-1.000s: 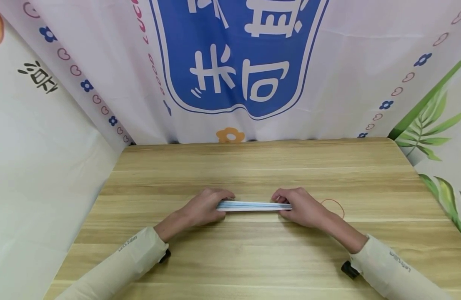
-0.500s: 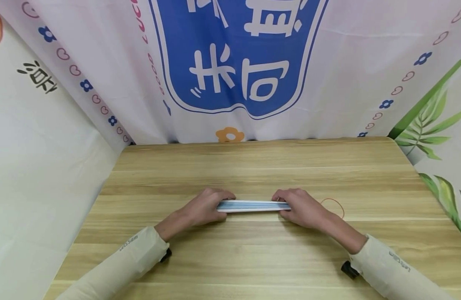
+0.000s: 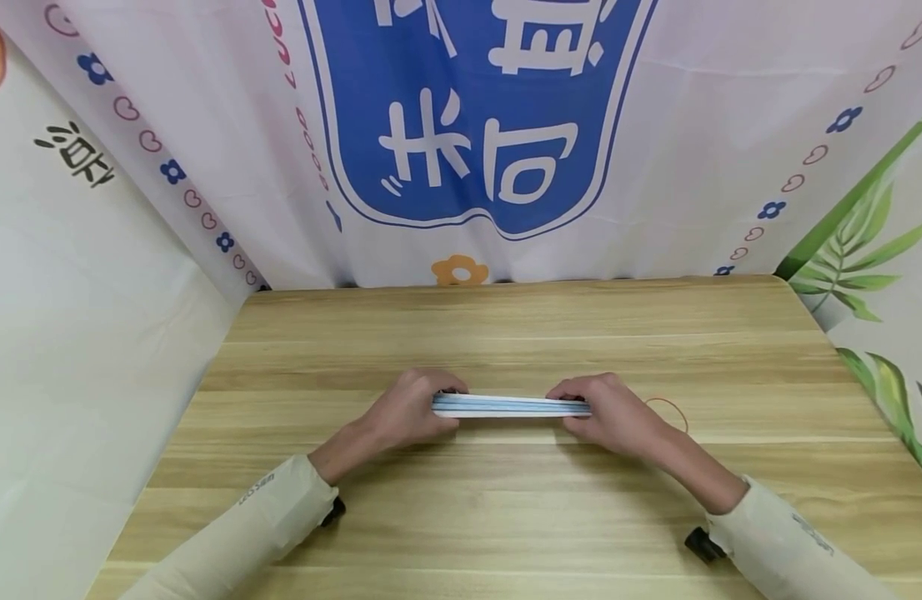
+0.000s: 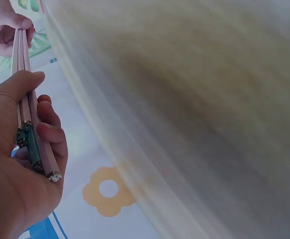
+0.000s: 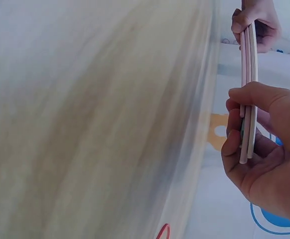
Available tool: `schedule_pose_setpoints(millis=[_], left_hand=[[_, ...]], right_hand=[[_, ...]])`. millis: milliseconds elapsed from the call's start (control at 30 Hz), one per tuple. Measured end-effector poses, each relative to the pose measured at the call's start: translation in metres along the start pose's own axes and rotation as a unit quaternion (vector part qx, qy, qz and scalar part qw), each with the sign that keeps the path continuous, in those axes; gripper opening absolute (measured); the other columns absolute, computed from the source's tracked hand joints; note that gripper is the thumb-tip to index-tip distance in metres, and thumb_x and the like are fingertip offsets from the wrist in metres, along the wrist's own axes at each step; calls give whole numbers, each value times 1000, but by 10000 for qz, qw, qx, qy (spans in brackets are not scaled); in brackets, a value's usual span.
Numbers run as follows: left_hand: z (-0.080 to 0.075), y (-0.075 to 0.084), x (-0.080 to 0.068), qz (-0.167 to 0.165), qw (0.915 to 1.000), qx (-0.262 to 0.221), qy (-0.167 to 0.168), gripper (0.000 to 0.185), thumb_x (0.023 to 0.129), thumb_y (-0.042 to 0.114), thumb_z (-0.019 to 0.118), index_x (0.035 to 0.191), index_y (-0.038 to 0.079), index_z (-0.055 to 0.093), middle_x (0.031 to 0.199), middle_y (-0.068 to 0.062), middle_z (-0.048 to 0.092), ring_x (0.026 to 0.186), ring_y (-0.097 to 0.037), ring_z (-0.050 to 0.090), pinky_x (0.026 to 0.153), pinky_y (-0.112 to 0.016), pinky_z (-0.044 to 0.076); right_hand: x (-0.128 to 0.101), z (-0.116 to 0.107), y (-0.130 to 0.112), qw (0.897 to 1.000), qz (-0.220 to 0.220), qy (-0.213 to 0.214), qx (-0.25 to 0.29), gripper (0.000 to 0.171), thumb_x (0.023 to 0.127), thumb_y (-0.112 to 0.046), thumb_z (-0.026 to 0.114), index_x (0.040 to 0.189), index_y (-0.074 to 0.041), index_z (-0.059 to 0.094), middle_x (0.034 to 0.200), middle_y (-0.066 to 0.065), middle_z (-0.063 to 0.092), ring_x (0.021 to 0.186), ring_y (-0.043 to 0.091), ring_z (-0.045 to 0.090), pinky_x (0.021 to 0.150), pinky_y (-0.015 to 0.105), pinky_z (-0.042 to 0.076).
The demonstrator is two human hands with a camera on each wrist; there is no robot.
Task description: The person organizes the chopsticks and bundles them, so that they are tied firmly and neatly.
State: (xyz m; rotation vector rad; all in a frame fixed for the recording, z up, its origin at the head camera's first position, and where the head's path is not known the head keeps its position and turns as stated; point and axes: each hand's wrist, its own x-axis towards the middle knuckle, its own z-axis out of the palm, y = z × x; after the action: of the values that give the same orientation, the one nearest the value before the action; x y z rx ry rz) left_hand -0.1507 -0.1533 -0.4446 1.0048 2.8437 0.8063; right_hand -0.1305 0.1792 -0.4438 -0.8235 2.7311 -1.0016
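Pencils (image 3: 509,406): light, stiff, apt to roll; we pinch the bundle's ends, left hand (image 3: 404,412) and right hand (image 3: 611,414).

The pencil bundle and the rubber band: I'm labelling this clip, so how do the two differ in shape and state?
The pencil bundle is straight and long; the rubber band is a thin red loop. The pencil bundle is gripped at its ends by the left hand and right hand; the rubber band lies untouched on the table, just beyond the right hand. Both are near the table's middle.
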Motion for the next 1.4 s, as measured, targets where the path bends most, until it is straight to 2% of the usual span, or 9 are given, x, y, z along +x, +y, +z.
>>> schedule_pose_setpoints(millis=[200,367,600,767,1033,1200,1400], left_hand=[[-6,4,0,98,9991,-34,414,27,80,13,96,104,12,84,100,-2,84,85,-10,77,74,-25,61],[-8,8,0,109,9981,-17,602,27,79,18,97,102,12,85,98,-1,84,85,-10,78,75,-26,62],[-10,14,2,232,9986,-67,475,33,77,26,99,100,10,83,95,-2,83,81,-8,77,73,-20,60],[-10,18,5,318,9985,-29,447,26,80,18,97,101,10,83,96,-2,83,81,-7,75,72,-20,59],[-6,28,11,773,9954,117,555,19,81,12,93,96,7,82,93,-3,83,79,-8,74,71,-21,59],[-4,33,14,660,9965,38,513,17,83,11,92,96,8,82,93,-2,83,77,-7,73,71,-20,58],[-10,36,13,508,9985,-65,189,18,83,8,89,100,8,82,96,-2,82,79,-7,71,71,-20,56]], right_hand=[[-6,-3,-3,9989,-169,433,51,22,94,-9,81,114,-17,83,108,-4,83,94,7,77,80,28,62],[-10,-5,-5,9973,-157,648,310,22,93,-9,83,113,-18,84,107,-3,83,92,6,77,79,27,62],[-14,-4,-3,9935,29,801,811,20,91,-6,84,106,-20,85,101,-5,83,84,1,72,74,25,60],[-15,-1,-2,9891,175,896,1152,19,91,-5,84,103,-19,83,97,-5,81,81,3,70,72,25,59],[-14,4,-4,9873,172,1014,1211,21,89,-3,84,101,-21,80,96,-7,79,81,4,69,73,25,59],[-13,5,-5,9845,288,1114,1325,25,87,-2,85,103,-21,81,97,-7,78,79,6,68,71,25,57],[-14,3,-2,9814,255,1228,1452,27,85,0,87,100,-22,83,93,-6,77,77,8,67,70,24,56]])
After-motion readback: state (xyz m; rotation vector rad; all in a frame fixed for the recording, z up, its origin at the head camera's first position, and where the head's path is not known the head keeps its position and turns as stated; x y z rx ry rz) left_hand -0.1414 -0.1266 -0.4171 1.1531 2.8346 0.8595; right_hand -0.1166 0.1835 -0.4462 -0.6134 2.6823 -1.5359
